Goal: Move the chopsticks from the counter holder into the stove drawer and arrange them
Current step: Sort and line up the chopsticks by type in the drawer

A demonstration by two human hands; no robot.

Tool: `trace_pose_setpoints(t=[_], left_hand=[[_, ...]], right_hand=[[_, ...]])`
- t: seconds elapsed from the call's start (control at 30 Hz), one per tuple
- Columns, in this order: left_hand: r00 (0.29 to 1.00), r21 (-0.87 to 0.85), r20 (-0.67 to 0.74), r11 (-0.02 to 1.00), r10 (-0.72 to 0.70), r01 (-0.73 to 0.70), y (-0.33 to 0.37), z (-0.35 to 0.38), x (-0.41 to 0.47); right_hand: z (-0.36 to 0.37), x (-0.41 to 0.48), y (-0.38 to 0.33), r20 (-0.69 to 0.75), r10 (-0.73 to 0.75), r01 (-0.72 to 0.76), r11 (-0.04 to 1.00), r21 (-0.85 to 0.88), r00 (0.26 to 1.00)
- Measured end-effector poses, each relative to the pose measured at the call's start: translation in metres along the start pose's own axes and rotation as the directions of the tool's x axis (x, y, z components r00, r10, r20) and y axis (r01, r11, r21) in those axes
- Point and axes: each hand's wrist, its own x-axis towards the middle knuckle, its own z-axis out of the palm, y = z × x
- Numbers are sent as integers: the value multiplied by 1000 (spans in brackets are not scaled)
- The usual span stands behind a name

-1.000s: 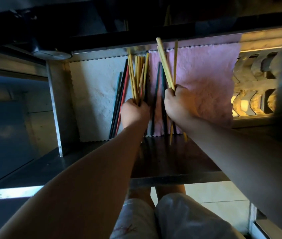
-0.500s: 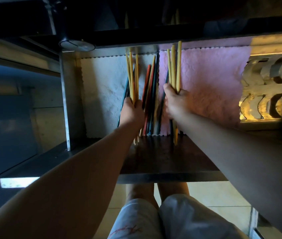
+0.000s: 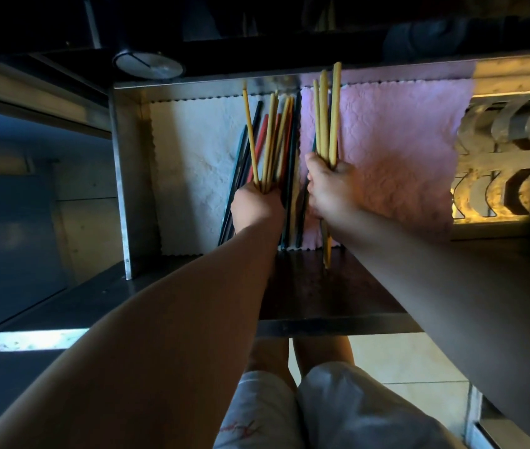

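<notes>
Head view, looking down into an open drawer (image 3: 127, 189) with metal walls. Two cloths line its floor: a white cloth (image 3: 192, 176) at centre left and a pink cloth (image 3: 403, 157) at centre right. The left hand (image 3: 257, 209) is closed in a fist around a bundle of yellow chopsticks (image 3: 268, 140); the sticks leave the top of the fist and fan out toward the upper edge of the frame, one splaying left of the rest. The right hand (image 3: 331, 189) is likewise clenched around a second bundle of yellow chopsticks (image 3: 328, 115), held straight and close together; their long ends rise above the fingers (image 3: 314, 166), and short ends (image 3: 327, 251) show below the wrist, over the dark front part of the drawer. Between and behind the two fists, dark and red chopsticks (image 3: 257, 147) lie on the cloths near their shared seam. A round knob (image 3: 147, 63) sits at upper left. The person's knees (image 3: 289, 400) appear at bottom centre, above a tiled floor (image 3: 403, 358).
</notes>
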Motion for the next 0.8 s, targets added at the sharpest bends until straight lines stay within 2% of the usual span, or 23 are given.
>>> trace_pose_setpoints(t=[0.2, 0.47, 0.8], left_hand=[[1000, 55, -20, 998, 18, -17, 3, 5, -1], [997, 146, 40, 986, 72, -77, 5, 6, 0], [992, 67, 124, 997, 36, -45, 5, -2, 1]], right_hand=[[2, -2, 1, -3, -15, 16, 1000, 26, 1000], [-1, -2, -2, 5, -13, 13, 998, 58, 1000], [-8, -12, -10, 18, 20, -22, 996, 89, 1000]])
